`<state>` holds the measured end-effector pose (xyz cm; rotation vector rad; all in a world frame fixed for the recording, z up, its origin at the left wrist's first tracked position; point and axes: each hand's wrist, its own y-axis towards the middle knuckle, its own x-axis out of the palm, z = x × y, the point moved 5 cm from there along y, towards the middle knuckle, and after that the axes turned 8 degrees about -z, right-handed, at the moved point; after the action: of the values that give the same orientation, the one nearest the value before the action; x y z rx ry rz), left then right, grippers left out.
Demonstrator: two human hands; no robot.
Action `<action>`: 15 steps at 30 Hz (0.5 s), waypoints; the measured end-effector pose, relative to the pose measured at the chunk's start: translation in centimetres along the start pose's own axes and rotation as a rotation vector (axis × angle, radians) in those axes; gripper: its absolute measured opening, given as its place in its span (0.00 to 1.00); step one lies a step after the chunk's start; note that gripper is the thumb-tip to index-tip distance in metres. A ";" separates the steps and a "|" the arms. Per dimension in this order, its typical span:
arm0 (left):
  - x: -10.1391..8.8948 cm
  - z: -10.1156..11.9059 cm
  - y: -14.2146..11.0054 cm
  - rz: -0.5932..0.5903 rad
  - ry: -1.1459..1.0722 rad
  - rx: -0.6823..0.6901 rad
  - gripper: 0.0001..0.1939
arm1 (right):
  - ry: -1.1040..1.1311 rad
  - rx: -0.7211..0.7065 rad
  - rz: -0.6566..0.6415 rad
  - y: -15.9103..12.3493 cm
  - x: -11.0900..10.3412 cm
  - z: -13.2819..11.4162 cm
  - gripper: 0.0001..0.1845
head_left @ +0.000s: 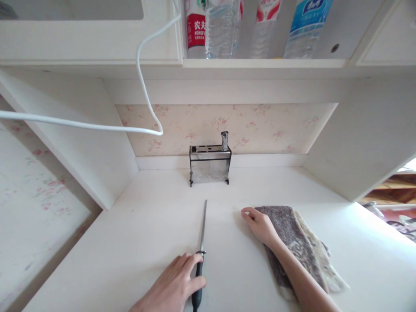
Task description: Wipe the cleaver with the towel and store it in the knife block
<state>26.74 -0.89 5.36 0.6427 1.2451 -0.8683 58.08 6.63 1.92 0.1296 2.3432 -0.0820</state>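
Observation:
A honing steel [203,227] lies on the white counter, its thin metal rod pointing away from me and its black handle nearest me. My left hand [177,281] is closed about that handle, with the index finger near the guard and the thumb across the grip. At the left edge of a folded grey-brown and cream towel [289,234] rests my right hand [260,225]. Its fingers are curled in and I see nothing between them; the palm side is hidden. Further back stands a knife block [209,167] with clear sides and a black frame, one patterned handle upright in it.
White side panels and a flowered wall strip [221,125] enclose the counter [156,225]. Overhead, a shelf [260,63] carries several plastic bottles [224,30]. A white cable [143,82] hangs down in front at the upper left.

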 end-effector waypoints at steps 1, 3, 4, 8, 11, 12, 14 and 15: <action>-0.1 0.1 0.0 -0.008 -0.002 0.002 0.21 | 0.000 0.001 0.006 0.0 0.0 0.1 0.17; -0.2 0.1 0.0 -0.022 -0.009 0.003 0.24 | -0.002 -0.005 0.012 -0.1 0.0 0.1 0.18; -0.3 0.2 0.1 -0.024 -0.016 0.009 0.25 | -0.005 -0.009 0.012 -0.1 0.0 0.1 0.18; -0.9 0.3 0.1 0.020 -0.074 0.057 0.27 | -0.019 -0.015 0.010 -0.1 0.1 0.1 0.19; -1.3 0.1 -0.2 0.089 -0.162 0.070 0.25 | -0.029 -0.018 0.012 -0.2 0.1 0.1 0.19; -1.4 -0.1 -0.3 0.112 -0.208 0.059 0.25 | -0.034 -0.018 0.013 -0.2 0.1 0.1 0.18; -1.4 -0.8 -0.5 0.168 -0.325 0.017 0.24 | -0.043 -0.017 0.016 -0.1 0.2 0.2 0.18; -1.4 -1.3 -0.5 0.209 -0.399 -0.022 0.23 | -0.044 -0.015 0.017 -0.1 0.2 0.3 0.18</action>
<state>25.52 0.18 6.47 0.5386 0.8118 -0.7624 58.13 6.52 1.56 0.1389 2.2982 -0.0580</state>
